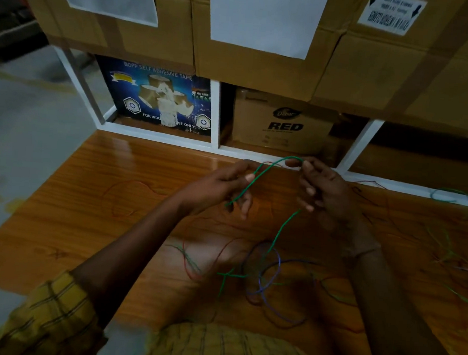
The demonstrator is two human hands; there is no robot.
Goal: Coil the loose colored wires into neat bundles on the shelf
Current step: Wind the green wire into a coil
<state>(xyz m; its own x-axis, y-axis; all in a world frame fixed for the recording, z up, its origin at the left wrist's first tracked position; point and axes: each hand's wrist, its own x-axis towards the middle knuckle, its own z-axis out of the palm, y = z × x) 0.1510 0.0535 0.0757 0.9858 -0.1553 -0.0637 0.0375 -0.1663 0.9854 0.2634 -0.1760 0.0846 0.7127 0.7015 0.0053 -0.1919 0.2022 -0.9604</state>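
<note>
Here, held aloft near twelve o'clock over the wooden shelf (93, 195): green wire (258, 176), pinched in both the left hand (221, 187) grip and right hand (323, 189) grip, trailing toward six o'clock among loose wires (270, 279).

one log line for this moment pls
both hands hold green wire: left hand and right hand pinch it, arched between | purple wire loose on wooden shelf | coiling underway

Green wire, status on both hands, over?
Left hand and right hand both pinch the green wire, arched between them. Purple wire and red wire loose below, uncoiled.
</note>
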